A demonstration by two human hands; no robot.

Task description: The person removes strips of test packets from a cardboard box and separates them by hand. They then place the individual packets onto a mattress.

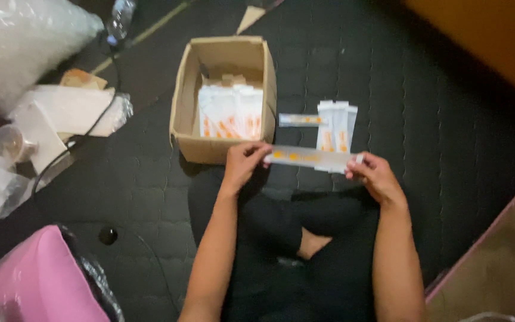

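Note:
I hold a long narrow clear packet (pixel 312 158) with orange print level in front of me. My left hand (pixel 242 162) pinches its left end and my right hand (pixel 375 176) pinches its right end. Behind it, on the dark quilted mat, lies a small pile of white packets (pixel 338 125) with one more packet (pixel 300 120) lying crosswise beside it. An open cardboard box (pixel 183 101) stands to the left, holding several white packets (pixel 230 113) with orange marks. My crossed legs in black (pixel 305 250) are below my hands.
A pink bag (pixel 37 280) sits at the lower left. White plastic bags (pixel 19 36), white boxes (pixel 67 110), a clear cup (pixel 10 143) and a black cable (pixel 99 119) crowd the left side. A plastic bottle (pixel 119 18) lies at the top. An orange wall (pixel 490 36) rises at the upper right.

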